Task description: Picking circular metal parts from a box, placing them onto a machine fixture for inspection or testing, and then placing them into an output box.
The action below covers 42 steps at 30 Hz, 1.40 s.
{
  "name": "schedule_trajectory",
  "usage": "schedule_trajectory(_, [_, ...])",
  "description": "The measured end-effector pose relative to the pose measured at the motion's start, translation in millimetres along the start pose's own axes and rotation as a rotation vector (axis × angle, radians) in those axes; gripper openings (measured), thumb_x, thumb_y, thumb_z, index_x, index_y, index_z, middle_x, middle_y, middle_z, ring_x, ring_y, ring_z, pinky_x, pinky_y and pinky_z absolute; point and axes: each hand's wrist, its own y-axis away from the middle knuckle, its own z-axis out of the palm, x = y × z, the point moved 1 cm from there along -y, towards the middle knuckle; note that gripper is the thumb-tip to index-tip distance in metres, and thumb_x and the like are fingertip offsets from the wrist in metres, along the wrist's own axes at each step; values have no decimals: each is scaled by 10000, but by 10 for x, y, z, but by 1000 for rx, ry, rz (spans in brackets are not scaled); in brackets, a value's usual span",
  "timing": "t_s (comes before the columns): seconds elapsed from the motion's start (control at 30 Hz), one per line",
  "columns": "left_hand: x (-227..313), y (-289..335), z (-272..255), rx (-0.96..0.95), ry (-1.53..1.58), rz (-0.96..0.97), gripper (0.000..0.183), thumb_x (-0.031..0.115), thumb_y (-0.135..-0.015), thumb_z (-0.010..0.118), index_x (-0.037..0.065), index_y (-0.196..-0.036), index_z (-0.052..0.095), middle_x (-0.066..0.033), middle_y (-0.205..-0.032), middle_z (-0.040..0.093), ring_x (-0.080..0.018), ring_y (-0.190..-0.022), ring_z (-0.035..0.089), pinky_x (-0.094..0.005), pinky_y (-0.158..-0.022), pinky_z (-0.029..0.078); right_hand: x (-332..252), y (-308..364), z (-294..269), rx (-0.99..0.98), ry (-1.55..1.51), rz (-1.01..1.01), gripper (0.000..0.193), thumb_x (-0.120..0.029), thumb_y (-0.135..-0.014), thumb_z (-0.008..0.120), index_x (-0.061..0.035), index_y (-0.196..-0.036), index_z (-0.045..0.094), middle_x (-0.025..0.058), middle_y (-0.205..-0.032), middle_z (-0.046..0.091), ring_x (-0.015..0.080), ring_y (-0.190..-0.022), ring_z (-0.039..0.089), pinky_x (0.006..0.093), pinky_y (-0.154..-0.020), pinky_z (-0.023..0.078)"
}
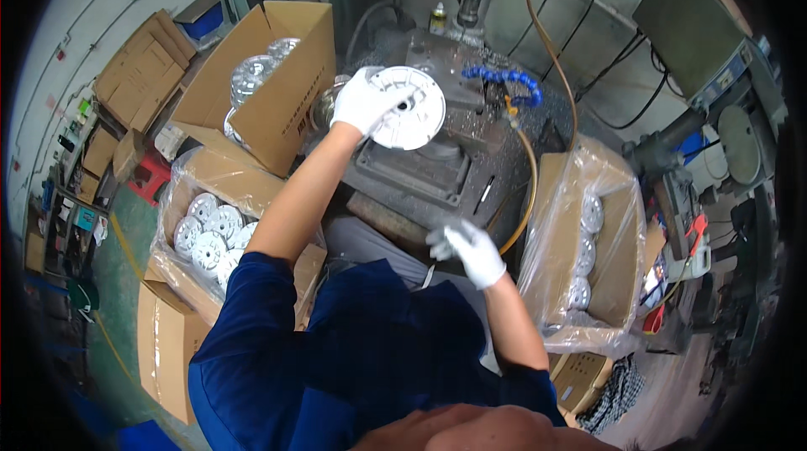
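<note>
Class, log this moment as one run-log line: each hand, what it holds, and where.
left hand: holds round metal disc above machine fixture | right hand: empty, near lap | lined box of discs at right

The round metal disc (409,106) is pale silver-white, a cast part with a raised outer rim, shallow ribs across its face and a small dark hole at the centre. It is held up off the machine, tilted so that its ribbed face turns toward the camera. It sits far and a little left of the middle of the scene, above the grey rectangular fixture. Its left edge is covered by the white-gloved left grip (363,102), closed around the rim.
</note>
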Motion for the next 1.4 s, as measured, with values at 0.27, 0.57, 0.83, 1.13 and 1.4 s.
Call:
schedule_trajectory(0.27, [105,-1013,436,-29,-320,-67,844,657,-615,707,-42,-1083,634,-228,-1108,639,-328,-1068,610,-362,-906,479,630,564,-199,114,-131,52,355,-208,-980,503,-6,-1270,520,117,-1003,676,148,-771,648,259,-709,514])
schedule_trajectory(0.57, [184,-1121,423,-266,-568,-154,996,789,-660,549,-52,-1192,592,-228,-1244,572,-329,-1172,551,-356,-984,427,1028,824,-432,329,-188,171,352,-202,-976,506,35,-1236,521,186,-987,663,223,-770,659,309,-684,541])
schedule_trajectory(0.83, [154,-1224,402,-368,-549,-173,899,702,-681,622,-58,-1161,613,-230,-1173,617,-322,-1108,592,-353,-938,437,910,653,-485,296,-91,117,311,-173,-980,501,2,-1236,532,132,-975,676,156,-759,640,258,-682,517])
schedule_trajectory(1.13, [76,-1255,420,-361,-506,-155,928,746,-642,626,-45,-1128,635,-219,-1185,613,-334,-1108,595,-382,-928,449,960,795,-417,334,-33,42,313,-163,-974,511,27,-1221,545,115,-976,657,197,-776,647,304,-710,531])
schedule_trajectory(1.4, [116,-1243,416,-348,-529,-150,839,667,-682,654,-52,-1114,643,-222,-1130,639,-313,-1050,618,-360,-883,457,1026,729,-284,296,-51,135,299,-176,-975,511,10,-1205,551,139,-1010,664,187,-792,653,288,-727,528])
